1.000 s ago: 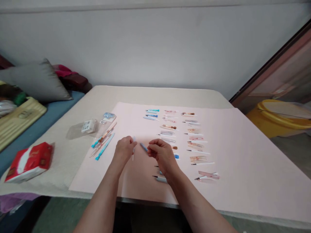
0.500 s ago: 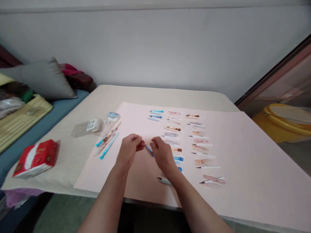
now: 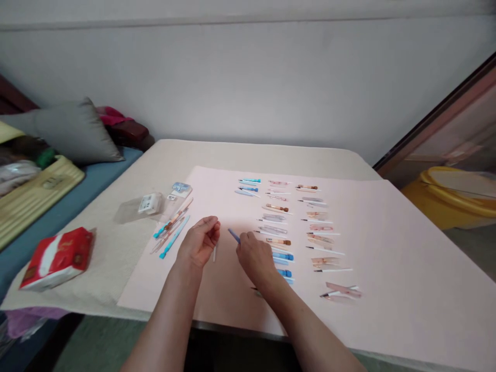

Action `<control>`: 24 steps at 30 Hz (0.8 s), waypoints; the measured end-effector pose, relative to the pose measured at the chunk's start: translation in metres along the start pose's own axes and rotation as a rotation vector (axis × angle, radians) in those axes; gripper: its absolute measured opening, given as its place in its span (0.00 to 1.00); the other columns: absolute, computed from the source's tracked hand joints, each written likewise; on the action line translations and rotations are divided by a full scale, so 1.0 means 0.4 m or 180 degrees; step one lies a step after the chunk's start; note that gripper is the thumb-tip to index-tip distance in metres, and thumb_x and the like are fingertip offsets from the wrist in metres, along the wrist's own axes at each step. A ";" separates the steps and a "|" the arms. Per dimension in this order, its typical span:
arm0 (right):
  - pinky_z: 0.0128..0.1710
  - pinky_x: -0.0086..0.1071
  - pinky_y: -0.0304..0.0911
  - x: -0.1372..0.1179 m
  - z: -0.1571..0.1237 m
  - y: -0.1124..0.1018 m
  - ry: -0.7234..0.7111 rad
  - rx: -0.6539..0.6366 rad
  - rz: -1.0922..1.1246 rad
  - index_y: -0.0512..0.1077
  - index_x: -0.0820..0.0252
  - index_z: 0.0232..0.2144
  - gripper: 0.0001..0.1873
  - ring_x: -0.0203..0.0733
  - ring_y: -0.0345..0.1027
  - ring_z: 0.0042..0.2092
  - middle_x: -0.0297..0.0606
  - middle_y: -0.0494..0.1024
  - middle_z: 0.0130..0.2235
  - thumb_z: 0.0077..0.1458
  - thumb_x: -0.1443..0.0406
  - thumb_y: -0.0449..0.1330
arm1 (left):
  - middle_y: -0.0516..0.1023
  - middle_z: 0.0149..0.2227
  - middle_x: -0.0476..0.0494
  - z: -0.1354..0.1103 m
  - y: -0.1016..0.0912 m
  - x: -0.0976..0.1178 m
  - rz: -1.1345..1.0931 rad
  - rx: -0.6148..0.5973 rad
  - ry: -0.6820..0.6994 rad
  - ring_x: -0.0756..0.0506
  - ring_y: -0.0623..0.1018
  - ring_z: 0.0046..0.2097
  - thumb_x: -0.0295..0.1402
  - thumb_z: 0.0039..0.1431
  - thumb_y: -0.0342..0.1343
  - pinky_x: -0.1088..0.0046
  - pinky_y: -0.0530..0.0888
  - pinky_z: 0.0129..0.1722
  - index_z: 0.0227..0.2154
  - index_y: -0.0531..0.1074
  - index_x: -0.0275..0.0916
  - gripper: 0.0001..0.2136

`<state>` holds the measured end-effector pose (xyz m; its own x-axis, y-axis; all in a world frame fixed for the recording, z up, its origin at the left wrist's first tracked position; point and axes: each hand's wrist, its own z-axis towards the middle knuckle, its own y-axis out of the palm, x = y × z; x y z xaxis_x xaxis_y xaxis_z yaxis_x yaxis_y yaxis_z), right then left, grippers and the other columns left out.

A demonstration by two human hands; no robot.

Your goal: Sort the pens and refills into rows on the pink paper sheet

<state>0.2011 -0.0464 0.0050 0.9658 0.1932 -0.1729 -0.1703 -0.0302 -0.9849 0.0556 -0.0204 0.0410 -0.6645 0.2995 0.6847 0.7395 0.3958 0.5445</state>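
Observation:
My left hand (image 3: 201,242) is closed over the paper, thumb and fingertips pinched together. A thin white pen refill (image 3: 214,253) sticks down from its fingers. Just to the right, my right hand (image 3: 254,253) grips a slim blue pen barrel (image 3: 233,235), whose end points up and left toward the left hand. The two hands are apart. Beyond the right hand lie disassembled pens in columns: blue pen parts (image 3: 283,256), a brown-capped pen (image 3: 277,207) and white refills with dark tips (image 3: 325,250). Part of the nearest set is hidden under my right forearm.
Several unsorted pens (image 3: 174,237) lie at left on the pink paper (image 3: 387,237). Beside them are a clear plastic sleeve (image 3: 127,208) and a white labelled block (image 3: 150,203). A red tissue pack (image 3: 58,257) sits near the table's left edge. A yellow bin (image 3: 437,201) stands at right.
My hands have moved apart. The left hand has turned, showing the white refill below its fingers, and the right hand has drawn the blue barrel slightly away.

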 end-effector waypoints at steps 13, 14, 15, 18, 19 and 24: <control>0.30 0.27 0.54 0.032 -0.028 -0.076 -0.0561 0.0882 0.1372 0.69 0.60 0.30 0.09 0.36 0.63 0.32 0.37 0.68 0.32 0.57 0.69 0.49 | 0.76 0.26 0.45 -0.030 0.014 0.010 0.1232 -0.0283 0.0926 0.54 0.72 0.25 0.28 0.43 0.61 0.82 0.68 0.25 0.30 0.76 0.33 0.08; 0.31 0.27 0.55 0.035 -0.029 -0.077 -0.0564 0.0877 0.1399 0.69 0.60 0.30 0.08 0.36 0.63 0.32 0.37 0.68 0.32 0.57 0.69 0.49 | 0.75 0.25 0.46 -0.033 0.015 0.010 0.1472 -0.0262 0.1106 0.54 0.71 0.24 0.30 0.44 0.61 0.81 0.67 0.24 0.30 0.76 0.34 0.08; 0.31 0.27 0.55 0.039 -0.029 -0.078 -0.0567 0.0875 0.1416 0.69 0.60 0.30 0.08 0.36 0.63 0.32 0.37 0.67 0.32 0.57 0.69 0.49 | 0.74 0.23 0.47 -0.035 0.018 0.009 0.1713 -0.0256 0.1288 0.54 0.70 0.24 0.31 0.45 0.60 0.80 0.66 0.23 0.31 0.76 0.34 0.09; 0.32 0.27 0.56 0.045 -0.032 -0.081 -0.0569 0.0856 0.1435 0.68 0.60 0.30 0.08 0.36 0.63 0.33 0.37 0.67 0.31 0.57 0.69 0.50 | 0.72 0.20 0.50 -0.045 0.030 0.007 0.2361 -0.0360 0.1698 0.53 0.70 0.23 0.33 0.47 0.58 0.78 0.67 0.24 0.33 0.75 0.36 0.10; 0.32 0.27 0.56 0.046 -0.033 -0.082 -0.0566 0.0855 0.1438 0.68 0.61 0.30 0.08 0.36 0.63 0.33 0.37 0.67 0.31 0.57 0.69 0.50 | 0.72 0.21 0.50 -0.049 0.034 0.005 0.2523 -0.0406 0.1778 0.52 0.71 0.23 0.33 0.48 0.58 0.78 0.67 0.24 0.34 0.75 0.36 0.10; 0.32 0.27 0.56 0.047 -0.035 -0.083 -0.0589 0.0902 0.1477 0.69 0.61 0.30 0.09 0.36 0.63 0.33 0.37 0.66 0.31 0.57 0.69 0.49 | 0.74 0.28 0.49 -0.064 0.041 0.000 0.3015 -0.0393 0.2062 0.51 0.73 0.27 0.33 0.50 0.55 0.76 0.70 0.28 0.37 0.73 0.39 0.11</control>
<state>0.2278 -0.0554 0.0343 0.7315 0.3916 -0.5582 -0.6385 0.1062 -0.7622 0.0704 -0.0362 0.0625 0.3160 -0.0848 0.9450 0.9414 0.1520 -0.3012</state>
